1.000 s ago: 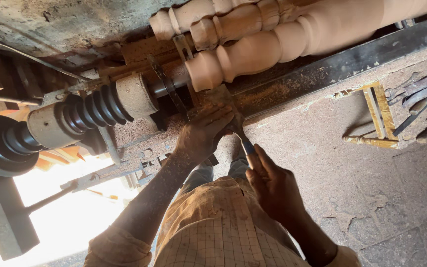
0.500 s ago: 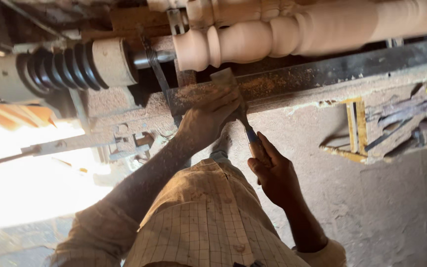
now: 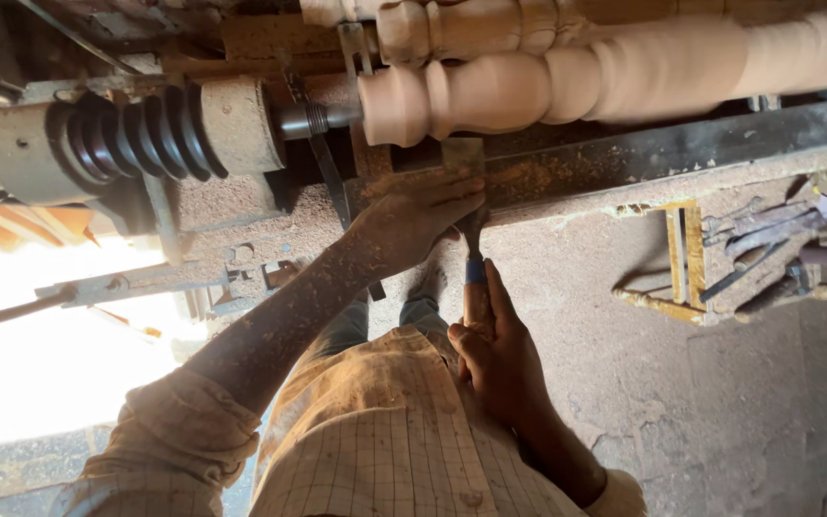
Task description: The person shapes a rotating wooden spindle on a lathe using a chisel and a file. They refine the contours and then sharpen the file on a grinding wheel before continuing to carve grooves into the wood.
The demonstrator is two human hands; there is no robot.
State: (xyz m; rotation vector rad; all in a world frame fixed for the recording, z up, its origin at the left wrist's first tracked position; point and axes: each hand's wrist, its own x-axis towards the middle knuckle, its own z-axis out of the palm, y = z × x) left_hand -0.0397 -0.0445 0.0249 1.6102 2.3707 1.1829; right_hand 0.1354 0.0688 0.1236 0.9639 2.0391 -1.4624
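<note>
The left hand (image 3: 413, 222) presses its fingers flat over the chisel (image 3: 469, 206) blade beneath the turned wooden post (image 3: 567, 81); the right hand (image 3: 495, 359) grips the handle.

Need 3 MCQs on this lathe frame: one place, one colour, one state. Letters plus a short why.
1. Where is the flat steel chisel blade?
A under the pale turned wooden spindle
B on the floor
C in the tool rack

2. Colour of the band on the chisel's wooden handle?
A red
B blue
C green

3. The right hand is:
A open
B empty
C closed on the handle

A: blade tip meets the spindle's underside, left hand resting over it.
B: a blue ring shows above the fist.
C: fingers wrap the handle.
</note>
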